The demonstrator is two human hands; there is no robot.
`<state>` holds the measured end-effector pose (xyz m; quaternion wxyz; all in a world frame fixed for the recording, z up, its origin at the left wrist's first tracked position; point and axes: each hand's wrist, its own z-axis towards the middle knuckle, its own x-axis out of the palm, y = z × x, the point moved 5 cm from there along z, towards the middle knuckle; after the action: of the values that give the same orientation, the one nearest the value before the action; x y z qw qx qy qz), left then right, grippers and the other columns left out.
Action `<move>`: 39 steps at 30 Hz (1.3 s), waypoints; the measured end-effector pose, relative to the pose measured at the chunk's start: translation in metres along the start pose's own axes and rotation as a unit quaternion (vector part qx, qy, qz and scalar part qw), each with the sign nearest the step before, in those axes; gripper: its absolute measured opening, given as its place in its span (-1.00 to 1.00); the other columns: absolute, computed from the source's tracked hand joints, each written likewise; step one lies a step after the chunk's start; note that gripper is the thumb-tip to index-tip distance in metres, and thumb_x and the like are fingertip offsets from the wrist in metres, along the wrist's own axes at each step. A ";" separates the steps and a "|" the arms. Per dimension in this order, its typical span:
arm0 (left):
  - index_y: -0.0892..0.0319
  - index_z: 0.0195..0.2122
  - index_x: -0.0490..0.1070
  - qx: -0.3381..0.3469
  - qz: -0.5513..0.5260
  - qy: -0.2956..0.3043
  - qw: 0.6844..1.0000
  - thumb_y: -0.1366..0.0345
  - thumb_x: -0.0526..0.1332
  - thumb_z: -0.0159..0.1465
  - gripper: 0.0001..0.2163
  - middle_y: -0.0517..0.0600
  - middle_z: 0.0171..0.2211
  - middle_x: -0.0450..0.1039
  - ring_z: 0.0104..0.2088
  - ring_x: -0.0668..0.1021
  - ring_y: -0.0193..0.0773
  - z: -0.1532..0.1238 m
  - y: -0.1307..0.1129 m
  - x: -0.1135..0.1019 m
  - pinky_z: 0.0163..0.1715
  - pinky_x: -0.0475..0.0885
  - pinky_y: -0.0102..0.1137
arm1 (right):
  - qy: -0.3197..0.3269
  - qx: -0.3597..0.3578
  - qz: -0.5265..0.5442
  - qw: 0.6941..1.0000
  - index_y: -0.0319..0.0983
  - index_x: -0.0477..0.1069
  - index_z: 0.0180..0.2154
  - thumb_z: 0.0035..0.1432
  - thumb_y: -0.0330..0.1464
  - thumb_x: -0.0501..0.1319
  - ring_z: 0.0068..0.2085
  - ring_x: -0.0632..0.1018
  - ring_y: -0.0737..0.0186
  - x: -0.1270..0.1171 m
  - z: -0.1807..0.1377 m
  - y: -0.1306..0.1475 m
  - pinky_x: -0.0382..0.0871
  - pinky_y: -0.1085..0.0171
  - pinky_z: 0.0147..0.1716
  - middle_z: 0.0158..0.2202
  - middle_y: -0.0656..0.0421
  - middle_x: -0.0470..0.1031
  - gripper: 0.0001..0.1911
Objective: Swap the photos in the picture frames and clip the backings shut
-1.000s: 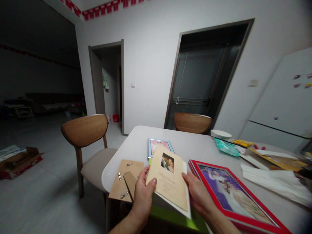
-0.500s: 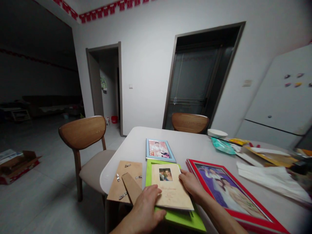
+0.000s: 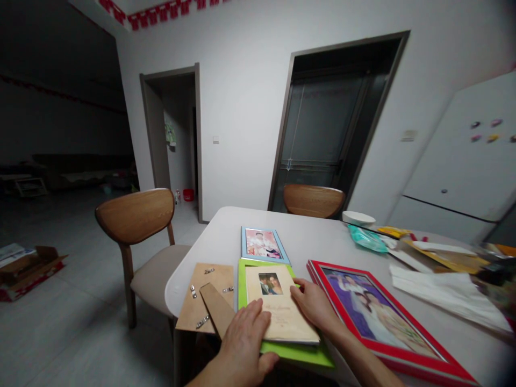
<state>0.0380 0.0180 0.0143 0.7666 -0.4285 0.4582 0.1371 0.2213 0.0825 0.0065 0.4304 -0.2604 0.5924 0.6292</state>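
Observation:
A cream printed card (image 3: 282, 325) with a small photo of two people near its top lies over a lime-green picture frame (image 3: 298, 352) at the table's near edge. My left hand (image 3: 248, 333) rests on the card's lower left edge, fingers stretched out and thumb apart. At the card's right edge, my right hand (image 3: 314, 303) has its fingers curled against the side. To the left lies a tan backing board (image 3: 220, 274) with metal clips and a brown stand strip (image 3: 217, 306); my left hand covers the strip's lower end.
A blue-framed picture (image 3: 285, 251) lies beyond the green frame. A large red-framed picture (image 3: 334, 301) is close by my right forearm. White paper (image 3: 443, 287), a teal packet (image 3: 366, 239) and a white bowl (image 3: 358, 217) sit at the right. Chairs (image 3: 137, 215) stand around the table (image 3: 229, 215).
The green frame and the cream card have shifted slightly to the left and away from me, with both hands still at the card's edges. The camera view has tilted a little.

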 end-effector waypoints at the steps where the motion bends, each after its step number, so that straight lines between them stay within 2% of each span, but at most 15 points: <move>1: 0.23 -0.01 0.18 0.001 0.004 0.002 1.000 0.31 0.21 -0.04 -0.48 0.18 0.11 0.05 0.10 0.13 -0.05 0.000 0.000 0.000 0.06 0.04 -0.15 | -0.006 0.000 0.007 1.000 -0.32 0.35 -0.17 0.00 -0.33 -0.08 -0.33 0.48 0.21 0.000 -0.001 0.000 0.23 0.36 -0.39 -0.32 0.01 0.50 -0.60; 9: 0.20 -0.06 0.22 0.014 0.025 0.022 0.999 0.34 0.20 -0.01 -0.55 0.15 0.11 0.06 0.10 0.13 -0.08 -0.002 -0.005 -0.004 0.06 0.03 -0.17 | -0.037 0.026 0.047 0.998 -0.39 0.29 -0.08 -0.06 -0.35 -0.03 -0.32 0.47 0.15 -0.004 0.001 0.004 0.22 0.30 -0.32 -0.36 -0.01 0.49 -0.53; 16: 0.20 -0.08 0.23 0.019 0.031 0.020 0.999 0.34 0.21 -0.01 -0.58 0.13 0.06 0.16 0.06 0.19 -0.11 -0.002 -0.001 -0.003 0.06 0.04 -0.19 | -0.008 0.068 0.131 0.989 -0.45 0.27 -0.08 -0.07 -0.38 -0.04 -0.46 0.48 0.25 -0.004 0.004 -0.011 0.25 0.36 -0.47 -0.43 0.04 0.49 -0.51; 21: 0.18 -0.07 0.23 0.021 0.027 0.011 0.999 0.33 0.22 -0.01 -0.57 0.10 0.05 0.17 0.05 0.20 -0.13 -0.001 0.001 0.000 0.06 0.04 -0.21 | 0.011 0.081 0.183 0.980 -0.43 0.26 -0.07 -0.09 -0.38 0.03 -0.53 0.47 0.30 0.002 0.002 -0.011 0.26 0.39 -0.58 -0.47 0.07 0.49 -0.52; 23: 0.17 -0.06 0.22 0.019 0.027 0.006 0.999 0.33 0.23 -0.01 -0.55 0.09 0.06 0.15 0.06 0.19 -0.14 -0.002 0.002 0.000 0.07 0.04 -0.22 | 0.016 0.095 0.246 0.965 -0.42 0.21 -0.04 -0.08 -0.38 0.04 -0.56 0.46 0.31 0.006 0.000 -0.009 0.27 0.39 -0.60 -0.49 0.10 0.48 -0.50; 27: 0.18 -0.04 0.19 0.016 0.027 0.008 0.999 0.35 0.23 -0.02 -0.52 0.10 0.08 0.12 0.07 0.17 -0.14 -0.003 0.003 0.000 0.07 0.04 -0.22 | 0.016 0.126 0.425 0.896 -0.36 0.13 0.01 -0.10 -0.37 0.10 -0.57 0.47 0.29 0.010 -0.006 -0.006 0.32 0.34 -0.59 -0.54 0.15 0.47 -0.44; 31: 0.21 -0.06 0.21 0.018 0.020 0.003 1.000 0.37 0.21 0.01 -0.56 0.12 0.07 0.13 0.07 0.18 -0.15 -0.003 0.003 -0.003 0.07 0.06 -0.24 | 0.023 0.129 0.493 0.860 -0.34 0.11 0.02 -0.12 -0.38 0.12 -0.56 0.47 0.28 0.010 -0.011 -0.005 0.34 0.31 -0.57 -0.56 0.19 0.45 -0.41; 33: 0.21 -0.07 0.22 0.019 0.013 -0.004 1.000 0.37 0.20 0.02 -0.59 0.11 0.06 0.15 0.06 0.19 -0.16 -0.002 0.003 -0.004 0.06 0.08 -0.26 | 0.025 0.119 0.498 0.858 -0.32 0.09 0.03 -0.12 -0.36 0.12 -0.57 0.46 0.29 0.009 -0.014 -0.005 0.33 0.32 -0.57 -0.58 0.23 0.43 -0.40; 39: 0.23 -0.08 0.24 0.016 0.003 -0.017 1.000 0.39 0.19 0.03 -0.62 0.12 0.04 0.19 0.04 0.22 -0.17 -0.001 0.002 -0.005 0.05 0.10 -0.28 | -0.004 0.102 0.460 0.882 -0.29 0.08 0.04 -0.17 -0.38 0.12 -0.64 0.36 0.40 0.006 -0.018 -0.007 0.21 0.42 -0.67 -0.66 0.36 0.28 -0.36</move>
<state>0.0332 0.0190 0.0168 0.7807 -0.4126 0.4483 0.1391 0.2212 0.0659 -0.0048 0.1190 0.0897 0.7045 0.6939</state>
